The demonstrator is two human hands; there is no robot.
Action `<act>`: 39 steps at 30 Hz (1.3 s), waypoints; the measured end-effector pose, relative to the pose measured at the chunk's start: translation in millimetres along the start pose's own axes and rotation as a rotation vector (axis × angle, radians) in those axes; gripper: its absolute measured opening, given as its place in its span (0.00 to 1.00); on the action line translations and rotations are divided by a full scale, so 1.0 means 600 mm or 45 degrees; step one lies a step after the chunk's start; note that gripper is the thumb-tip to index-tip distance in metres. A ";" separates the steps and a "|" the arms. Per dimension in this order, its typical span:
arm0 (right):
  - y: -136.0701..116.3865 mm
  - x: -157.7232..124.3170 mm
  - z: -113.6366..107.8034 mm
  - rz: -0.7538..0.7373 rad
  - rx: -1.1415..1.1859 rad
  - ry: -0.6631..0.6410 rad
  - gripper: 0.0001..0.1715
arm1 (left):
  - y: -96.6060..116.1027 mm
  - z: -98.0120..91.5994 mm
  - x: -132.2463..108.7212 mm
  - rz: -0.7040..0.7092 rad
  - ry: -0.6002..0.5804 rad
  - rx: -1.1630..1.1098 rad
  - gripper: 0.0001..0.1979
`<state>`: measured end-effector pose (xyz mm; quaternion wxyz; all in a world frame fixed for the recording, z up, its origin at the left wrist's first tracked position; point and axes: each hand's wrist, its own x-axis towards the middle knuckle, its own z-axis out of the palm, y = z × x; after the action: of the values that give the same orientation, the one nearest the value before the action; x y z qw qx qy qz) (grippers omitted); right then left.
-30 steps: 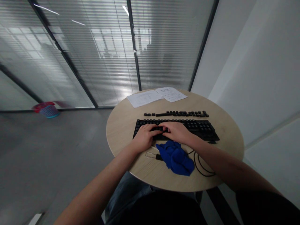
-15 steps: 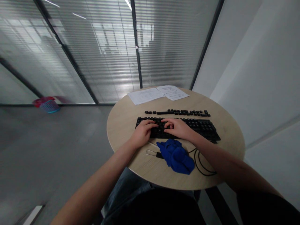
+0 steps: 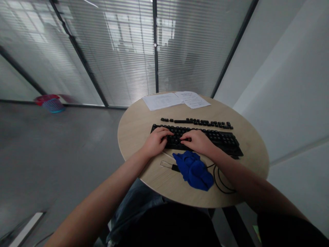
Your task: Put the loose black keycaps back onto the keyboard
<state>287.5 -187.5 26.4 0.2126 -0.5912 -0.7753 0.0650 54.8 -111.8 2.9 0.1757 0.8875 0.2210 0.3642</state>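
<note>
A black keyboard [image 3: 221, 138] lies across a round wooden table [image 3: 133, 130]. My left hand [image 3: 155, 143] rests on its left part with the fingers curled down onto the keys. My right hand [image 3: 198, 141] lies beside it on the middle keys, its fingertips pinched together and pointing left. What they pinch is too small to make out. A row of loose black keycaps [image 3: 197, 121] lies just behind the keyboard. A crumpled blue cloth [image 3: 194, 168] sits in front of it, under my right wrist.
A small clear tool [image 3: 166, 164] lies left of the cloth, and a black cable [image 3: 221, 180] loops to its right. Two paper sheets [image 3: 164, 101] lie at the table's far edge. Glass walls with blinds stand behind. A red and blue basket [image 3: 50, 103] sits on the floor, far left.
Both hands shifted slightly on the keyboard; the right fingertips moved from touching the left hand to a spot a little apart. The camera tilted, so the table sits a little lower.
</note>
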 end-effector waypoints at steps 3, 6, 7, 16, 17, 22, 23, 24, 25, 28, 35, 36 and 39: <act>-0.003 -0.002 0.001 -0.069 -0.117 -0.007 0.10 | 0.000 0.000 0.000 0.009 0.001 0.002 0.21; -0.007 -0.004 0.001 -0.116 -0.186 -0.043 0.09 | 0.000 0.000 0.000 0.011 -0.005 0.009 0.21; -0.008 -0.005 0.001 -0.130 -0.203 -0.052 0.09 | 0.000 0.000 0.000 0.013 -0.006 0.014 0.21; -0.006 0.003 -0.001 -0.091 -0.262 -0.066 0.07 | 0.014 0.000 0.000 0.169 -0.138 0.182 0.20; -0.009 0.004 -0.003 -0.058 -0.252 -0.097 0.08 | 0.015 0.001 0.000 0.179 -0.154 0.203 0.20; -0.028 -0.002 -0.018 -0.016 -0.318 -0.255 0.12 | 0.015 0.002 0.001 0.173 -0.172 0.222 0.20; -0.028 -0.004 -0.021 -0.033 -0.313 -0.260 0.12 | 0.015 0.002 0.001 0.173 -0.171 0.222 0.20; -0.026 -0.006 -0.025 -0.050 -0.285 -0.251 0.13 | 0.015 0.002 0.000 0.172 -0.169 0.228 0.20; -0.020 -0.006 -0.029 -0.058 -0.236 -0.226 0.14 | 0.016 0.001 0.000 0.170 -0.168 0.238 0.20; 0.008 -0.006 -0.044 0.012 -0.028 -0.008 0.15 | 0.021 0.000 -0.002 0.163 -0.174 0.294 0.20; 0.073 0.000 -0.060 0.223 0.157 0.490 0.17 | 0.031 0.006 -0.004 0.210 -0.348 0.477 0.19; 0.077 0.001 -0.059 0.236 0.148 0.503 0.17 | 0.032 0.007 -0.004 0.200 -0.360 0.497 0.19; 0.088 0.009 -0.060 0.288 0.082 0.444 0.15 | 0.032 0.008 -0.003 0.181 -0.359 0.526 0.18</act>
<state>348.0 -172.3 42.0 0.3539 -0.6697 -0.6528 0.0099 61.9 -129.9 7.8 -0.0063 0.9599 0.2010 0.1955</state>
